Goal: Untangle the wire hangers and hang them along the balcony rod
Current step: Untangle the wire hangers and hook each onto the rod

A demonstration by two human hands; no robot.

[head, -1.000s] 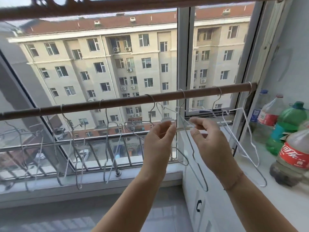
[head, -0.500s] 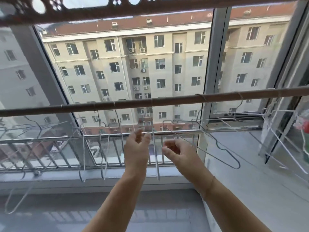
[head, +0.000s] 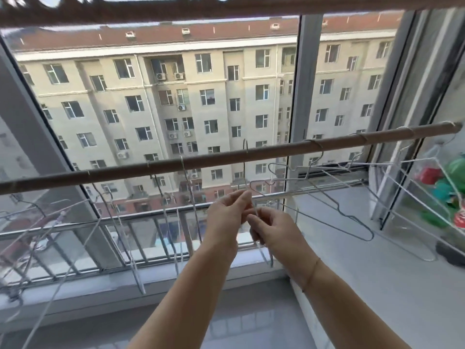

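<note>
A brown balcony rod (head: 276, 147) runs across the window, rising to the right. Several thin wire hangers hang from it. My left hand (head: 227, 217) and my right hand (head: 271, 229) are close together just below the rod, both pinched on one white wire hanger (head: 263, 248) seen edge-on. Its hook (head: 245, 149) stands up at the rod. A grey hanger (head: 352, 217) juts out to the right of my hands, and white hangers (head: 412, 197) hang at the rod's right end. More hangers (head: 120, 222) dangle to the left.
A white sill (head: 377, 285) runs along the right side, with plastic bottles (head: 450, 187) blurred at its far end. A metal railing (head: 75, 230) sits outside the glass. A grey window post (head: 299, 96) stands behind the rod.
My hands have come closer together and now hold one hanger upright with its hook at the rod. The view has swung back to the right, so the bottles show again.
</note>
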